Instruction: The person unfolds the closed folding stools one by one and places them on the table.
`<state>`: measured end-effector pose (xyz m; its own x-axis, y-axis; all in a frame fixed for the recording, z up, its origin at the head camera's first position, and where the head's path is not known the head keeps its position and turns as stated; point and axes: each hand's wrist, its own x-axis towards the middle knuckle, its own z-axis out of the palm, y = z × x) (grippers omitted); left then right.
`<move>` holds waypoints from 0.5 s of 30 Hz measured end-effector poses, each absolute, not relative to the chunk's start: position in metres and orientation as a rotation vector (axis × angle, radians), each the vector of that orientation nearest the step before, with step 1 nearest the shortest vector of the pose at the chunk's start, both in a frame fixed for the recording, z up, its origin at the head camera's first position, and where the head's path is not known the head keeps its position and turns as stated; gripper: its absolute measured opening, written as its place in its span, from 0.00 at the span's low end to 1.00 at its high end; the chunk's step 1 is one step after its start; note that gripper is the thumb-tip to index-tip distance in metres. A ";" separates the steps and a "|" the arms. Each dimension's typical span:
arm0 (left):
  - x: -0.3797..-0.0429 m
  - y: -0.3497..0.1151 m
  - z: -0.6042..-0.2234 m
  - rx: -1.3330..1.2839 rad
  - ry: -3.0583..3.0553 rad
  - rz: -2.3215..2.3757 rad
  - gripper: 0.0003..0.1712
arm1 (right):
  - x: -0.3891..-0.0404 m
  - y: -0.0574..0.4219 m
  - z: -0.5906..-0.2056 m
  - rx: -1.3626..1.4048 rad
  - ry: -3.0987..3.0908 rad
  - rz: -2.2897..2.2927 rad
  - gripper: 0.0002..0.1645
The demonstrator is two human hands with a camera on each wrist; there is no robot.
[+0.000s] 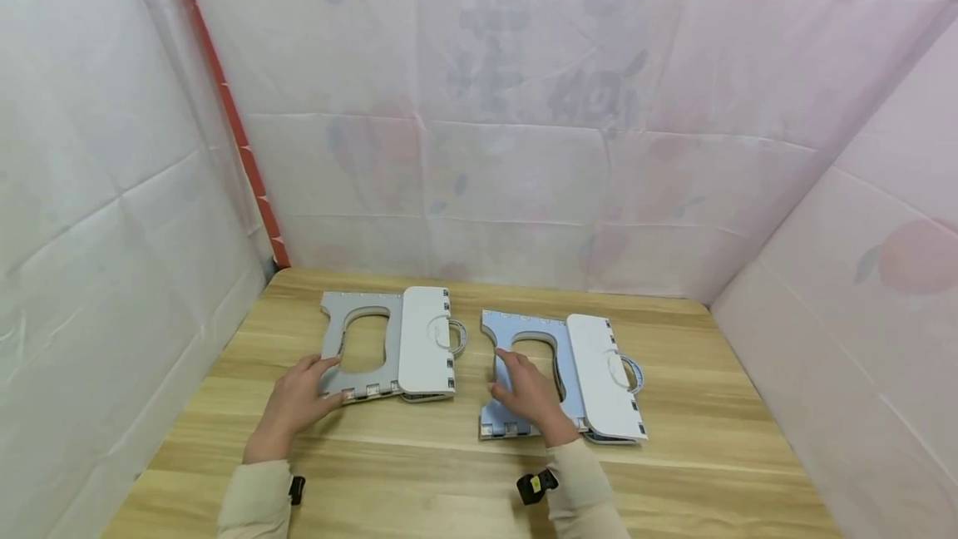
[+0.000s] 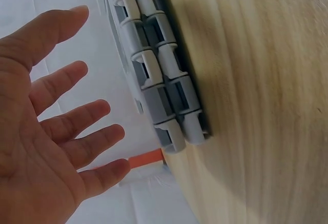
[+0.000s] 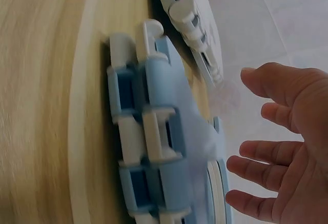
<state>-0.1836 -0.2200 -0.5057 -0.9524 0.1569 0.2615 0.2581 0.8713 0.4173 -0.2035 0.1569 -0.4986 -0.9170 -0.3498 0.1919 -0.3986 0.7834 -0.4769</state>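
Note:
Two folding step stools lie folded flat, side by side on a wooden table. On the left is the grey and white stool [image 1: 422, 348]; the blue and white stool [image 1: 606, 377] lies to its right. Both have their white panel and loop handle to the right. My left hand [image 1: 295, 398] is at the grey stool's near left corner, and the left wrist view shows its fingers spread beside the hinged edge [image 2: 154, 65]. Over the blue stool's left part is my right hand [image 1: 530, 389]; its fingers extend beside the hinged edge [image 3: 154, 126] in the right wrist view. Neither hand grips anything.
The wooden tabletop [image 1: 404, 481] runs back to a pale, printed sheet wall [image 1: 524, 173]. Similar sheets hang at left and right. A red strip [image 1: 247, 156] marks the back left corner. Black devices [image 1: 536, 486] sit at both wrists.

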 end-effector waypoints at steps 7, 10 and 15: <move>-0.182 -0.226 -0.506 -0.296 -2.838 -0.685 0.33 | -0.209 0.145 -0.499 0.640 -2.913 0.861 0.37; -0.182 -0.229 -0.505 -0.292 -2.850 -0.689 0.33 | -0.211 0.140 -0.500 0.702 -2.901 0.890 0.37; -0.182 -0.234 -0.507 -0.265 -2.888 -0.723 0.34 | -0.216 0.129 -0.500 0.747 -2.927 0.916 0.37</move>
<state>-0.1821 -0.2335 -0.5066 -0.9727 0.1338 0.1897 0.2073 0.8681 0.4510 -0.2157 0.1292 -0.4997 -0.8879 -0.4432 0.1235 -0.4345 0.7195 -0.5417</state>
